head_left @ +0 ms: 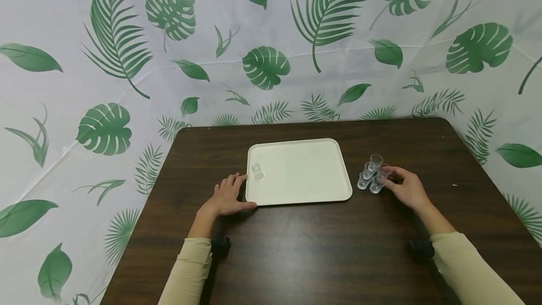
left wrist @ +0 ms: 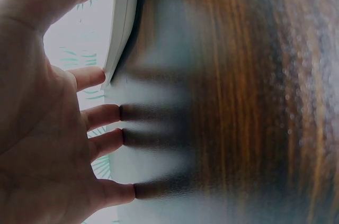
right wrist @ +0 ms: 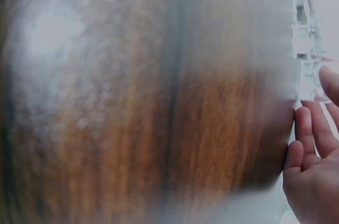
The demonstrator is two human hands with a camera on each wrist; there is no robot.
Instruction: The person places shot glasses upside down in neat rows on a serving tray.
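Observation:
My left hand (head_left: 228, 196) rests at the left end of a white rectangular tray (head_left: 302, 173), thumb at its near corner and fingers spread. In the left wrist view, the fingertips (left wrist: 114, 142) come down on the table beside the tray's edge (left wrist: 124, 20). One small clear cup (head_left: 257, 172) stands on the tray near that hand. To the right of the tray, several small clear cups (head_left: 367, 173) stand close together. My right hand (head_left: 407, 188) pinches a clear cup (head_left: 384, 170) at the right of this group between thumb and fingers. Cups (right wrist: 302, 36) show only partly in the right wrist view.
Both hands work over a dark wood-grain table (head_left: 322, 253). A white cloth (head_left: 228, 79) with green leaf prints hangs behind and beside it. A tiny yellowish speck (head_left: 455, 185) lies on the table to the right of my right hand.

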